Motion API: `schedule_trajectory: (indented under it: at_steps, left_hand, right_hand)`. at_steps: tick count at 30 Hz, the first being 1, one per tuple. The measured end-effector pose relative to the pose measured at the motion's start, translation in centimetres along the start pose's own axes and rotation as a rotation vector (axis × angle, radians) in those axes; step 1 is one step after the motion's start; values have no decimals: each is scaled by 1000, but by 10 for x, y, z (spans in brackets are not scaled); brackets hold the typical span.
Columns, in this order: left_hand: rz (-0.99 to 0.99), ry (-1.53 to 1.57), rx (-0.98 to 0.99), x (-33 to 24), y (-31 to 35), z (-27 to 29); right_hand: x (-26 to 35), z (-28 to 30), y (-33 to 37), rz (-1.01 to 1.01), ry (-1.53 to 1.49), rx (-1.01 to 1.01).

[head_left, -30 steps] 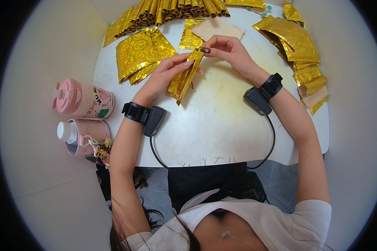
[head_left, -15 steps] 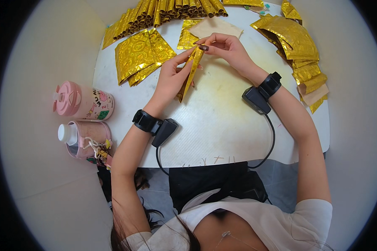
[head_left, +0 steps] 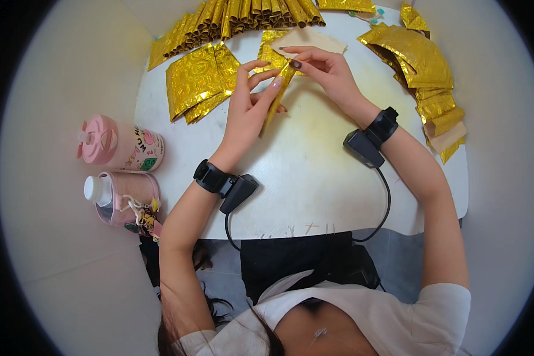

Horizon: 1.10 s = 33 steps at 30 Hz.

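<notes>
Between my two hands is a narrow folded piece of gold foil paper (head_left: pixel 272 114), standing on edge and slanting down toward me. My left hand (head_left: pixel 244 113) pinches it along the side with the thumb, its fingers partly behind the piece. At the far tip, my right hand (head_left: pixel 331 76) grips it between thumb and fingers. Just beyond the hands lies a flat gold foil sheet (head_left: pixel 268 43) with a plain tan sheet (head_left: pixel 312 39) beside it. Left of my left hand rests a stack of embossed gold sheets (head_left: pixel 194 80).
Many rolled gold paper tubes (head_left: pixel 243 18) are piled at the table's (head_left: pixel 314 184) far edge. More gold sheets (head_left: pixel 418 59) fan out along the right side. Two pink drink containers, a lidded cup (head_left: pixel 121 142) and a bottle holder (head_left: pixel 130 193), stand at the left. Cables hang from both wrist devices.
The folded piece looks narrower and steeper now. My left hand has shifted slightly right, its fingers lifted and more spread. My right hand stays at the tip.
</notes>
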<state>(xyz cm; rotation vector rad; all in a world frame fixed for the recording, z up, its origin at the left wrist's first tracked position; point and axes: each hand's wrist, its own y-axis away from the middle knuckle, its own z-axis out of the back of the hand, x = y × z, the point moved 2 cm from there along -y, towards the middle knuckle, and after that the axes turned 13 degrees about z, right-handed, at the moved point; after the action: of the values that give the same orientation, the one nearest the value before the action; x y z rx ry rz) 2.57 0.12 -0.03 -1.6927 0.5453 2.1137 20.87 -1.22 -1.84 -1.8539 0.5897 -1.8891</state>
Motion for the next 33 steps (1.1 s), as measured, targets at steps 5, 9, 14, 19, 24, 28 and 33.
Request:
schedule_trajectory:
  at_steps: [5,9,14,19,24,28,33]
  left_hand:
    - [193,368,272,9,-8,10]
    - [189,362,261,5,-7,10]
    - [141,393,269,13,-13,12]
    - [81,147,198,16,-13,9]
    - [162,267,169,6,-8,5]
    - [73,217,101,2,-4,5]
    - [-50,193,-25,2,-2,3]
  right_hand:
    - [1,2,1,-75,-86,-121]
    - [1,1,2,-97,-88,-138]
    - [-2,2,1,-65,-70,-126]
    - [-2,5,3,-55,53,-42]
    - [-6,8,3,-85,31,-164]
    - [-9,16,4,-141,48,-330]
    - [-3,17,3,-97,52,-418]
